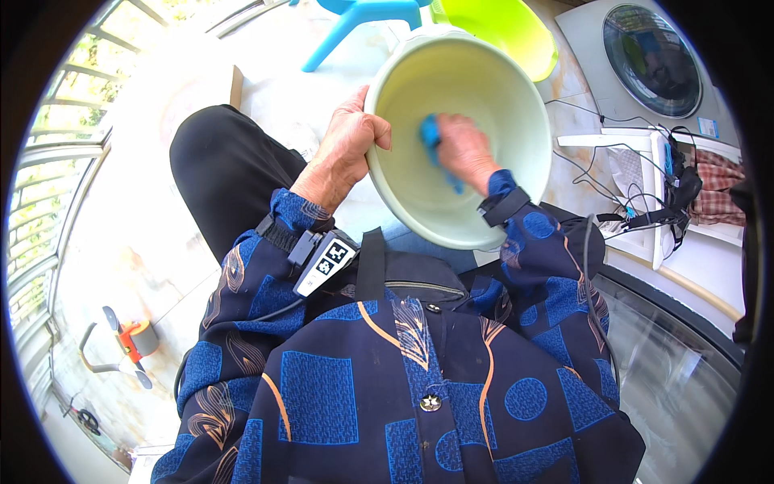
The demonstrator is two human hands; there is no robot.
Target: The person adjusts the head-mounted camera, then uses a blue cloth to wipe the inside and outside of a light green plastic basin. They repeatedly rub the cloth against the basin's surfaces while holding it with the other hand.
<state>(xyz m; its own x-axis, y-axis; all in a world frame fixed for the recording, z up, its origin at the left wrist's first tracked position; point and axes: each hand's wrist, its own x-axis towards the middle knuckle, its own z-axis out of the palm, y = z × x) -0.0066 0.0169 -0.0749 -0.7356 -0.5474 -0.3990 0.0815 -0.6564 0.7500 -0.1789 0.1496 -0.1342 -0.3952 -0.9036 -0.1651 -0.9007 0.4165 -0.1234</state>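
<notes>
A pale green plastic basin is tilted in front of me, its open inside turned towards my chest. My left hand grips its left rim, thumb bent over the edge and the other fingers behind the wall. Inside the basin my right hand holds a blue cloth against the inner surface. The hand and the cloth are blurred. One end of the cloth hangs out below the palm. The underside of the basin is hidden.
Beyond the basin are a blue plastic stool and a lime green tub. A front-loading washing machine stands at the far right, near a white shelf with tangled black cables. An orange-grey wheeled device lies at left.
</notes>
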